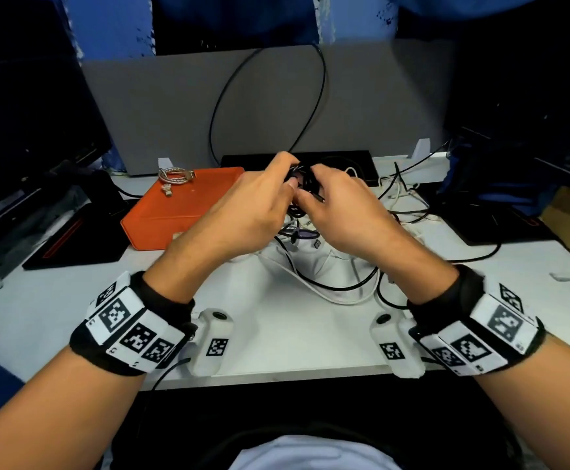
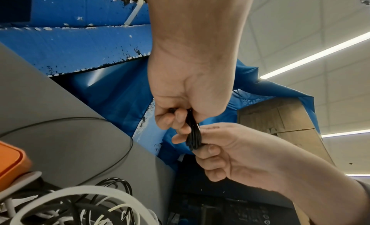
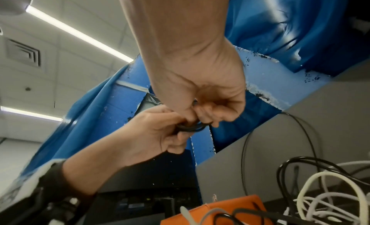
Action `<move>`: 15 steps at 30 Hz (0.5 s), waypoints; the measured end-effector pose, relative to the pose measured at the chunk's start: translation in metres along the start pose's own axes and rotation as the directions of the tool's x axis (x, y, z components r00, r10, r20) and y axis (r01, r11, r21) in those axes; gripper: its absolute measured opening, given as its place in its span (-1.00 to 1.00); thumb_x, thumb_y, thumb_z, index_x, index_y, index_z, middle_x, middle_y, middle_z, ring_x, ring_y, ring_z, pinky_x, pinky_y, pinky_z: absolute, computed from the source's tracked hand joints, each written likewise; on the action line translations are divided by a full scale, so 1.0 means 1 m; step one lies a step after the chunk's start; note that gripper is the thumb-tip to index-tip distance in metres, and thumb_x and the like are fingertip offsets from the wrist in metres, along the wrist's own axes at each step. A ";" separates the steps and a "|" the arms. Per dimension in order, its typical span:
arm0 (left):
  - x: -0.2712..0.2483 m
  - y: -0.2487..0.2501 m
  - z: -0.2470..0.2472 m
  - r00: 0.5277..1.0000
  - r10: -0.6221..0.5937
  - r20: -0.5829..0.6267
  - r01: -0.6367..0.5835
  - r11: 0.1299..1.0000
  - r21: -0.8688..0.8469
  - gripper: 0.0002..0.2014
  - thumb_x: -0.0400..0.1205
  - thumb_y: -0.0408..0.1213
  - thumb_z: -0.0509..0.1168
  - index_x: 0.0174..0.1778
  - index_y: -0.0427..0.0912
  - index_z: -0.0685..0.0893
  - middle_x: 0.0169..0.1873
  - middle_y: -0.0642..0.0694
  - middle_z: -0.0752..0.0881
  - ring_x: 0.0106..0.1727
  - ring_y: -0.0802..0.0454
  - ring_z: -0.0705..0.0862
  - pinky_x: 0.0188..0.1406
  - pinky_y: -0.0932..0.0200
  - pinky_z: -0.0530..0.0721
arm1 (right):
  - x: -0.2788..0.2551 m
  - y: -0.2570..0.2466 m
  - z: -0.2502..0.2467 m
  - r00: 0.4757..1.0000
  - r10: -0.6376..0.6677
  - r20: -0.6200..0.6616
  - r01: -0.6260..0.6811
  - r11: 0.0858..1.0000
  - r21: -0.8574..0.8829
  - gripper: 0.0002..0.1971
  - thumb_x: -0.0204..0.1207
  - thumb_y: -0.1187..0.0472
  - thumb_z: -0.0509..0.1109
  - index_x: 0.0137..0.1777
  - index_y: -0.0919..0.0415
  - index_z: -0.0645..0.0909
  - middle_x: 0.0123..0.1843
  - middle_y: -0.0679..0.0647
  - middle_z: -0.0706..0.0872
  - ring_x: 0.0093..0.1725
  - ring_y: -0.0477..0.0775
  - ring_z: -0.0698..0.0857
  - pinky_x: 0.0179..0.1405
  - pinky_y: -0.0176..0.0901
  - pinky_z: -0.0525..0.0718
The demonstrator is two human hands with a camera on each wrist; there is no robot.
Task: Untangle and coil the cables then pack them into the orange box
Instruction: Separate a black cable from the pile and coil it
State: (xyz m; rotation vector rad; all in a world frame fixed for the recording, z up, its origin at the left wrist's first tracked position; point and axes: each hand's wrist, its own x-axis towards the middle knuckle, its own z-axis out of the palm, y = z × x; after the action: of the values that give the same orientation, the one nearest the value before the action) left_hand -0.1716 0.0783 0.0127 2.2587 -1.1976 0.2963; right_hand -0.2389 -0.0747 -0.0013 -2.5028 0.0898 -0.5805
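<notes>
Above the desk's middle, both hands hold a small coil of black cable (image 1: 303, 180). My left hand (image 1: 260, 205) grips one side of the coil and my right hand (image 1: 338, 212) pinches the other. In the left wrist view the black cable (image 2: 193, 133) runs as a bundle between my left hand (image 2: 176, 117) and my right hand (image 2: 220, 149). The right wrist view shows the black cable (image 3: 190, 128) as a loop under my right hand (image 3: 210, 114), with my left hand (image 3: 158, 133) beside it. The orange box (image 1: 161, 212) lies to the left and holds a coiled silver braided cable (image 1: 175, 174).
A tangle of white and black cables (image 1: 331, 269) lies on the white desk (image 1: 56, 310) under my hands. Behind it stand a grey partition (image 1: 161, 106) with a black cable loop (image 1: 322, 96) and a dark monitor (image 1: 22, 106) at the left. More loose cables (image 1: 402, 195) lie at the right.
</notes>
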 end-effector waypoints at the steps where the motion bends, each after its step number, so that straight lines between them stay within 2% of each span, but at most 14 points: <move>1: 0.000 0.000 0.000 1.000 -0.002 0.001 0.002 1.000 0.004 -0.87 0.85 -0.17 0.07 0.24 -0.03 0.48 -0.44 0.03 0.59 -0.49 0.11 0.51 -0.52 0.12 0.40 | 0.001 0.002 0.002 1.000 -0.010 -0.004 0.010 1.000 -0.020 -0.77 0.78 -0.07 0.23 0.13 0.07 0.56 -0.16 0.00 0.69 -0.10 0.14 0.66 -0.21 -0.02 0.48; 3: 0.003 -0.005 -0.001 1.000 -0.020 -0.011 0.020 1.000 -0.001 -0.85 0.83 -0.14 0.12 0.22 -0.04 0.55 -0.43 0.04 0.61 -0.46 0.17 0.54 -0.53 0.19 0.40 | 0.004 0.007 -0.002 0.997 -0.057 0.044 0.061 0.995 -0.077 -0.78 0.80 -0.04 0.23 0.14 0.07 0.58 -0.17 0.00 0.70 -0.13 0.10 0.66 -0.18 0.00 0.54; 4: 0.005 -0.008 -0.002 0.999 -0.033 -0.013 0.032 0.998 -0.045 -0.84 0.82 -0.13 0.15 0.20 -0.06 0.59 -0.39 0.01 0.65 -0.42 0.19 0.57 -0.45 0.16 0.48 | 0.007 0.010 -0.007 0.991 -0.095 0.094 0.100 0.994 -0.049 -0.79 0.81 0.00 0.24 0.11 0.11 0.59 -0.24 -0.02 0.68 -0.21 0.06 0.64 -0.19 -0.01 0.54; 5: 0.007 -0.013 -0.003 0.999 -0.043 -0.009 0.042 0.989 -0.141 -0.83 0.80 -0.14 0.18 0.19 -0.08 0.63 -0.34 -0.01 0.70 -0.38 0.19 0.59 -0.38 0.07 0.54 | 0.009 0.012 -0.013 0.979 -0.135 0.153 0.129 0.991 0.045 -0.78 0.82 0.07 0.24 0.06 0.20 0.60 -0.33 -0.04 0.64 -0.31 0.03 0.59 -0.23 -0.02 0.53; 6: 0.009 -0.016 -0.004 0.998 -0.056 0.003 0.054 0.958 -0.283 -0.82 0.78 -0.17 0.21 0.19 -0.12 0.65 -0.32 0.01 0.71 -0.38 0.16 0.58 -0.40 0.02 0.53 | 0.011 0.015 -0.021 0.960 -0.174 0.219 0.131 0.972 0.196 -0.74 0.84 0.14 0.23 0.05 0.34 0.59 -0.40 -0.03 0.59 -0.38 0.02 0.53 -0.28 -0.03 0.53; 8: 0.010 -0.019 -0.007 0.996 -0.081 0.047 0.093 0.832 -0.547 -0.85 0.80 -0.26 0.23 0.19 -0.18 0.67 -0.43 0.13 0.64 -0.51 0.19 0.44 -0.54 0.14 0.29 | 0.012 0.019 -0.034 0.922 -0.233 0.308 0.062 0.877 0.476 -0.71 0.86 0.26 0.18 0.20 0.54 0.58 -0.43 0.06 0.51 -0.38 0.06 0.50 -0.30 -0.12 0.58; 9: 0.011 -0.019 -0.007 0.994 -0.086 0.065 0.108 0.789 -0.605 -0.84 0.81 -0.29 0.21 0.21 -0.22 0.65 -0.48 0.18 0.61 -0.56 0.22 0.36 -0.55 0.17 0.19 | 0.012 0.020 -0.037 0.915 -0.246 0.320 0.037 0.841 0.540 -0.71 0.86 0.29 0.16 0.28 0.54 0.59 -0.42 0.10 0.51 -0.36 0.09 0.53 -0.27 -0.16 0.62; 11: 0.011 -0.018 -0.007 0.994 -0.086 0.074 0.113 0.751 -0.651 -0.79 0.83 -0.27 0.19 0.25 -0.31 0.62 -0.46 0.17 0.58 -0.58 0.25 0.28 -0.57 0.27 0.14 | 0.013 0.021 -0.040 0.917 -0.233 0.325 0.022 0.840 0.543 -0.71 0.86 0.27 0.16 0.34 0.42 0.62 -0.39 0.15 0.62 -0.29 0.17 0.69 -0.15 -0.13 0.69; 13: 0.010 -0.019 -0.004 0.994 -0.082 0.073 0.110 0.706 -0.699 -0.81 0.83 -0.22 0.20 0.20 -0.20 0.67 -0.37 0.00 0.48 -0.56 0.22 0.24 -0.57 0.31 0.16 | 0.014 0.021 -0.039 0.924 -0.202 0.326 0.027 0.882 0.470 -0.74 0.87 0.19 0.15 0.25 0.25 0.66 -0.25 0.14 0.81 -0.13 0.16 0.85 0.00 -0.02 0.69; 15: 0.009 -0.018 -0.004 0.992 -0.111 0.067 0.125 0.684 -0.718 -0.82 0.85 -0.23 0.17 0.17 -0.08 0.69 -0.35 -0.05 0.42 -0.54 0.21 0.25 -0.56 0.33 0.19 | 0.014 0.019 -0.038 0.933 -0.165 0.321 0.004 0.894 0.448 -0.75 0.87 0.14 0.15 0.13 0.15 0.66 -0.06 0.12 0.88 0.00 0.14 0.90 0.11 0.11 0.72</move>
State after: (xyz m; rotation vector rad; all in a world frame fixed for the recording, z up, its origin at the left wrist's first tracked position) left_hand -0.1517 0.0822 0.0132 1.6132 -0.9342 -0.2311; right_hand -0.2413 -0.1128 0.0224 -2.1257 -0.2646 -0.1486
